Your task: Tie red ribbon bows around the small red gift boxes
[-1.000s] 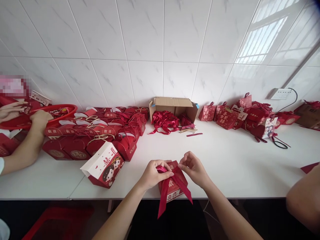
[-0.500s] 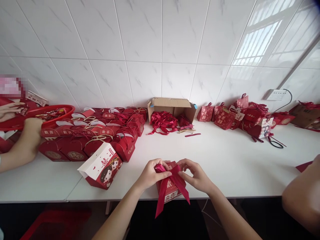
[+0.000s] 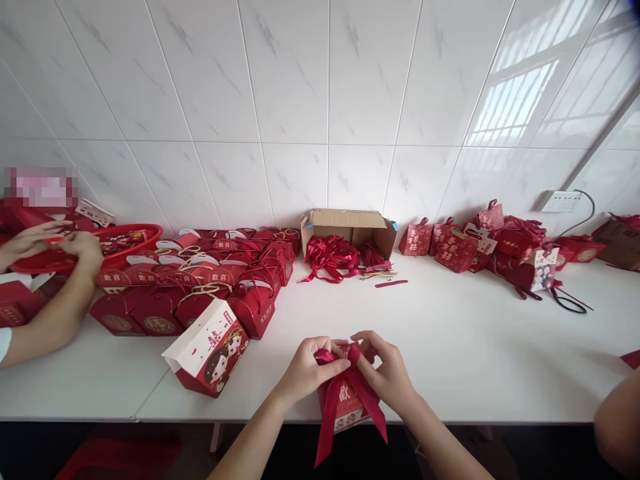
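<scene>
A small red gift box (image 3: 345, 399) with pale lettering stands at the table's front edge before me. A wide crimson ribbon (image 3: 327, 427) is looped at its top, both tails hanging down the front. My left hand (image 3: 309, 368) pinches the ribbon's left loop, thumb across the middle. My right hand (image 3: 389, 373) grips the ribbon's right loop, its thumb close to the left thumb. The fingertips behind the bow are partly hidden. To the left, a larger red-and-white box (image 3: 213, 350) printed with cartoon figures sits tilted away from the others.
Rows of red boxes (image 3: 160, 313) fill the left side. A cardboard box (image 3: 350, 218) holds loose ribbons (image 3: 333, 257). More red boxes (image 3: 455, 250) stand at right. A co-worker's hands (image 3: 83, 250) are over a red basin (image 3: 155, 233); another person's arm (image 3: 620, 420) shows at right.
My right thumb and fingers have moved inward onto the ribbon's middle and right loop. The view has tilted up slightly. At left, the co-worker's hands have come together over the basin.
</scene>
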Demonstrator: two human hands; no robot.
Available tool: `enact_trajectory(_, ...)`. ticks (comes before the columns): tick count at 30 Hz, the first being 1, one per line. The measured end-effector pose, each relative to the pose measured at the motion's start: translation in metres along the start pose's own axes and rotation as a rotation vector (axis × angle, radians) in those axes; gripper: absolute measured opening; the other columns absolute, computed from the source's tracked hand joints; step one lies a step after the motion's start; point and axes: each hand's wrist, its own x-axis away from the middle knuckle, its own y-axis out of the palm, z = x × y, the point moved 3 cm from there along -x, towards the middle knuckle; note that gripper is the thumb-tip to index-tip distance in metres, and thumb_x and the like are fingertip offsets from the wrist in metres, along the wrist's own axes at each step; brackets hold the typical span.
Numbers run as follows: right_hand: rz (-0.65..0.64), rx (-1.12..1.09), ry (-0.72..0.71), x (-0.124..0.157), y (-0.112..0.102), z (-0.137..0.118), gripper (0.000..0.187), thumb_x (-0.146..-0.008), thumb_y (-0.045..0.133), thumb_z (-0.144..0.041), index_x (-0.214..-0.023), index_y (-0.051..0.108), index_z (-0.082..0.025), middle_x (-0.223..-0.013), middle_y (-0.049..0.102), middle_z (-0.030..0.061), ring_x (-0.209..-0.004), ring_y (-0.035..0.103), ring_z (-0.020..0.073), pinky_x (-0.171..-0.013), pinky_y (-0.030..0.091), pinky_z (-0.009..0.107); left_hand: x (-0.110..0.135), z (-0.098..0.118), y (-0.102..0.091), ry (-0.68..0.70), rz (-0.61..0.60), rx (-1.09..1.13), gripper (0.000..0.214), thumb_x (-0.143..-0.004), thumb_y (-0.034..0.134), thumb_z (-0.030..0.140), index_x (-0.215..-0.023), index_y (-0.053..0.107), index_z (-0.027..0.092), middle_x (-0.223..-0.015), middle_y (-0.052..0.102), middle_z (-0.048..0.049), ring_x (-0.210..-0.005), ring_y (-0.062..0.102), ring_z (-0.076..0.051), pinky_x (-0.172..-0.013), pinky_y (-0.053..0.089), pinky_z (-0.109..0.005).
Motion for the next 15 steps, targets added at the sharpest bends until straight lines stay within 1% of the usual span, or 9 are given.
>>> enact_trajectory(3,0.056,0.007,-0.006,0.002,0.0016,0.004,0.013,-0.081,0.052,-0.019,-0.094,0.055,-0.022,-0.059,0.054,-0.0032,-0.053,0.05,0.0126,-0.052,0.045,0.025,0.001,-0.0001,0.0003,0.005,0.01,-0.015,0.016,-0.07,0.073,0.031,-0.069,0.064,0.017,-0.102,0.072,-0.0123,-0.11,0.06,-0.028,-0.089,0.048,-0.036)
enact_trajectory(6,0.095,0.03,-0.039,0.0049,0.0008,0.0085,0.013,-0.081,0.05,-0.016,-0.092,0.054,-0.022,-0.065,0.056,-0.0016,-0.056,0.053,0.0133,-0.052,0.047,0.025,0.0017,0.0006,0.0006,0.004,0.012,-0.032,0.014,-0.07,0.073,0.029,-0.069,0.065,0.017,-0.095,0.073,-0.0115,-0.114,0.058,-0.028,-0.091,0.046,-0.035)
enact_trajectory(10,0.076,0.087,-0.097,0.0066,-0.0018,0.0101,0.015,-0.084,0.045,-0.014,-0.092,0.054,-0.023,-0.077,0.063,0.0027,-0.064,0.059,0.0148,-0.05,0.047,0.025,0.0019,0.0017,0.002,0.009,-0.009,-0.029,0.017,-0.072,0.071,0.029,-0.063,0.062,0.018,-0.094,0.073,-0.0111,-0.113,0.058,-0.027,-0.088,0.047,-0.033)
enact_trajectory(15,0.014,0.182,-0.225,0.0056,-0.0048,0.0087,0.02,-0.088,0.042,-0.013,-0.099,0.054,-0.025,-0.081,0.063,0.0036,-0.064,0.058,0.0146,-0.049,0.047,0.025,0.0006,0.0026,0.0018,0.029,-0.003,-0.051,0.025,-0.071,0.071,0.03,-0.057,0.054,0.018,-0.093,0.073,-0.0105,-0.11,0.06,-0.027,-0.085,0.047,-0.032)
